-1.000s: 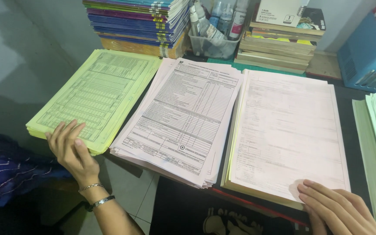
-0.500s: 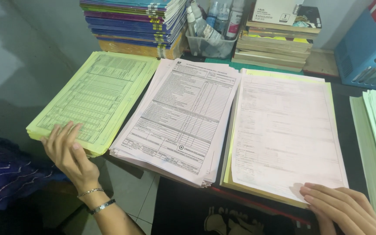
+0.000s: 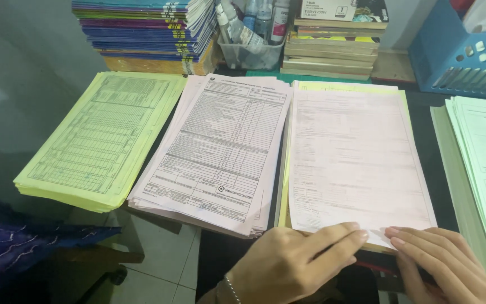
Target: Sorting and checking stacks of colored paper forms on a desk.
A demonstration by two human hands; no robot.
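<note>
Left hand (image 3: 288,264) and right hand (image 3: 445,264) — fingers flat, tips nearly meeting.

Dark table (image 3: 423,121) in front of me, bearing the following. Near left: stack of yellow-green printed forms (image 3: 99,138), its near corner overhanging the table edge. Centre: stack of pale pink printed forms (image 3: 220,149), just beside the yellow-green one, its near edge also overhanging. Right of centre: stack of faint pink sheets over yellow ones (image 3: 352,157), touching the pink forms. Far right: pile of pale green sheets (image 3: 485,169), cut off by the frame. Back row, left to right: pile of coloured-spine booklets (image 3: 142,31), clear plastic tub of bottles (image 3: 251,50), stack of thick books (image 3: 333,53), blue plastic basket (image 3: 462,56).
</note>
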